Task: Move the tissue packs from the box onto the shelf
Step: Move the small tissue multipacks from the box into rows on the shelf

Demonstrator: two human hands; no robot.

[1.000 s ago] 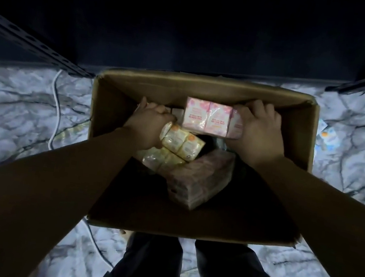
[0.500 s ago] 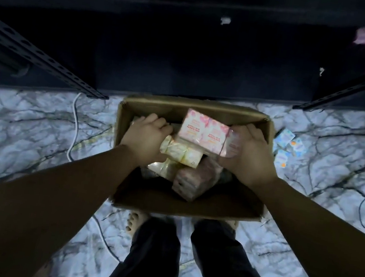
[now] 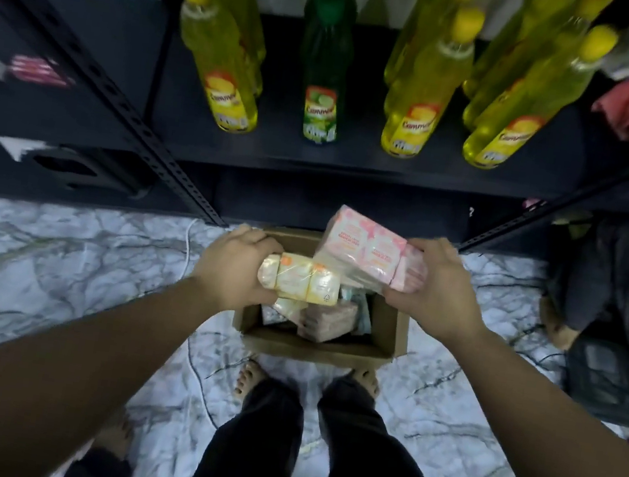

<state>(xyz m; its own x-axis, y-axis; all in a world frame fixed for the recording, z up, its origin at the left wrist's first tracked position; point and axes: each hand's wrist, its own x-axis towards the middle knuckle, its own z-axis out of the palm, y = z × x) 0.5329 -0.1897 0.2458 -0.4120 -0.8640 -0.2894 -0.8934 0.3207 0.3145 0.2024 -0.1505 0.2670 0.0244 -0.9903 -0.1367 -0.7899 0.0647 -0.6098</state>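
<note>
You lift two tissue bundles clear of the box, one in each hand, in front of a dark shelf.

Your right hand (image 3: 438,287) curls around the end of the pink tissue pack (image 3: 368,252), held tilted above the box's far edge; your left hand (image 3: 237,267) grips one end of the yellow tissue pack (image 3: 299,285) just beside it, lower and nearer you. At least two more packs (image 3: 327,320) lie in the cardboard box (image 3: 313,346) on the marbled floor (image 3: 37,250), just ahead of your two bare feet. Half a second ago both bundles sat at the box's rim; now they ride above it, and the view has tipped up to reveal the shelf (image 3: 356,163) carrying four front yellow bottles (image 3: 231,74) with more blurred behind, and one green bottle (image 3: 323,88).
</note>
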